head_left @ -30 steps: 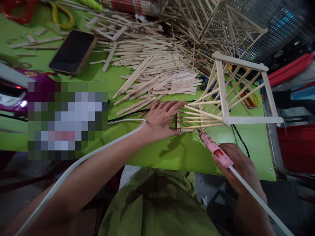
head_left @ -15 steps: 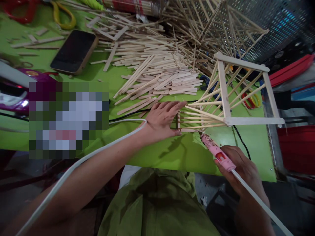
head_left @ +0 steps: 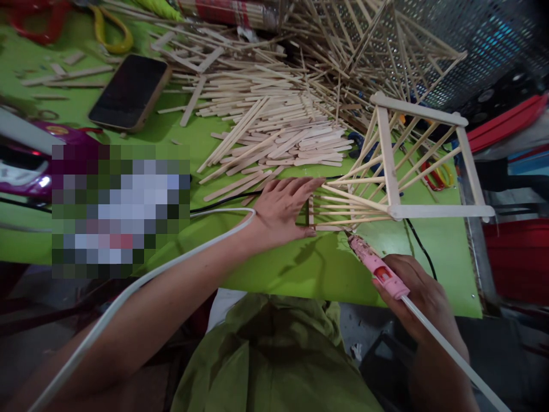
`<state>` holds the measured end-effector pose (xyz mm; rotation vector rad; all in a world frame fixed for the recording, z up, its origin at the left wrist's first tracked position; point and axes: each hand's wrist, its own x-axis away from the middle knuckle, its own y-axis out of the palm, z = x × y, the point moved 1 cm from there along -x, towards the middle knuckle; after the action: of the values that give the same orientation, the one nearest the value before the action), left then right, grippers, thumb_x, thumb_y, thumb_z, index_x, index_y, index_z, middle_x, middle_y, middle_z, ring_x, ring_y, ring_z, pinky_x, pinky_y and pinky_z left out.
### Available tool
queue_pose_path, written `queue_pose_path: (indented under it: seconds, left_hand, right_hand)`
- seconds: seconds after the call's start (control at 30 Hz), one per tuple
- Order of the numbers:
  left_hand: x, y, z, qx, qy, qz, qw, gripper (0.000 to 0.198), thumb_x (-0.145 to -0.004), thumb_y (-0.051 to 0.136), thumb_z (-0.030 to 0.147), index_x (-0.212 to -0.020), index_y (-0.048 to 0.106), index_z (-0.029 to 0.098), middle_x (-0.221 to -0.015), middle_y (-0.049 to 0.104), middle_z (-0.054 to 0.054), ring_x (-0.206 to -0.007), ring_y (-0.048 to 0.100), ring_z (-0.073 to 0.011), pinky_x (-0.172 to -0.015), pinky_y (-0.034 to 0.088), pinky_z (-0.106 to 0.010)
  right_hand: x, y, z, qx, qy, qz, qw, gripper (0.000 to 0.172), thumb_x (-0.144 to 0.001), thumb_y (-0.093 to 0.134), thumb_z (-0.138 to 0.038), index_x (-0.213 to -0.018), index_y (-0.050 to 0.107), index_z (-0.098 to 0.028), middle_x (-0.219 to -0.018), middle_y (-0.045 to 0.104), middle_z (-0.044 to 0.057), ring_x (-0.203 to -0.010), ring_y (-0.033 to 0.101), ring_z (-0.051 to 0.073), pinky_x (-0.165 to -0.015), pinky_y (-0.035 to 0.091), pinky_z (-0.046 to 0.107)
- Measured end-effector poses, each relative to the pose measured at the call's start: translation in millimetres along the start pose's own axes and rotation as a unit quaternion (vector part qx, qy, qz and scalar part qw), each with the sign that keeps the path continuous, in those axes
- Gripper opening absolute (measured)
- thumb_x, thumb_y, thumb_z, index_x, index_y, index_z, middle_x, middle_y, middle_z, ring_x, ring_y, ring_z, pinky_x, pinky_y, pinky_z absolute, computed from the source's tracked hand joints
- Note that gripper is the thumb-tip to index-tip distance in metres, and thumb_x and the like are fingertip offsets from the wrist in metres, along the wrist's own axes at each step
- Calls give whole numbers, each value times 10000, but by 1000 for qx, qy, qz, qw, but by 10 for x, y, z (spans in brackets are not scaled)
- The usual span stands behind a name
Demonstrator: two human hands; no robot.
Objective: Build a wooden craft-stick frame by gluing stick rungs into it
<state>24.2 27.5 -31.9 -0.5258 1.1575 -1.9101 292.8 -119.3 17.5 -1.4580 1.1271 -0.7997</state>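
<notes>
My left hand (head_left: pixel 285 209) spans the narrow end of a stick frame (head_left: pixel 392 160), thumb on the near side and fingers on the far side, gripping it. Thin round sticks fan out from that end to a square of flat craft sticks, which stands tilted up at the right. In my right hand (head_left: pixel 422 292) is a pink hot glue gun (head_left: pixel 377 264), fingers wrapped around it, a white glue stick (head_left: pixel 454 349) running out of its back. Its nozzle touches or nearly touches the flat stick at the frame's near edge.
Heaps of round sticks (head_left: pixel 249 86) and craft sticks (head_left: pixel 317 143) lie behind my hands on the green table (head_left: pixel 257 272). A phone (head_left: pixel 131 91), yellow-handled scissors (head_left: pixel 111 34) and a metal mesh basket (head_left: pixel 480 46) stand around. A white cable (head_left: pixel 141 280) crosses my left forearm.
Almost nothing differs. The glue gun's nozzle has shifted very slightly left, and the wide end of the frame has moved a little left too. Both hands keep their hold.
</notes>
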Motion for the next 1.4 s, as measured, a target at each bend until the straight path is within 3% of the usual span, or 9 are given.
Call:
queue_pose_path:
  seconds: [1.4]
  left_hand:
    - [0, -6, 7, -3, -4, -1, 1000, 940, -759, 717, 566, -1569, 327, 292, -1548, 495, -84, -1401, 455, -334, -1154, 355, -478]
  right_hand:
    - [9, 21, 29, 0, 4, 0, 1000, 150, -953, 574, -298, -1086, 607, -236, -1011, 689, 81, -882, 687, 244, -743, 543, 339]
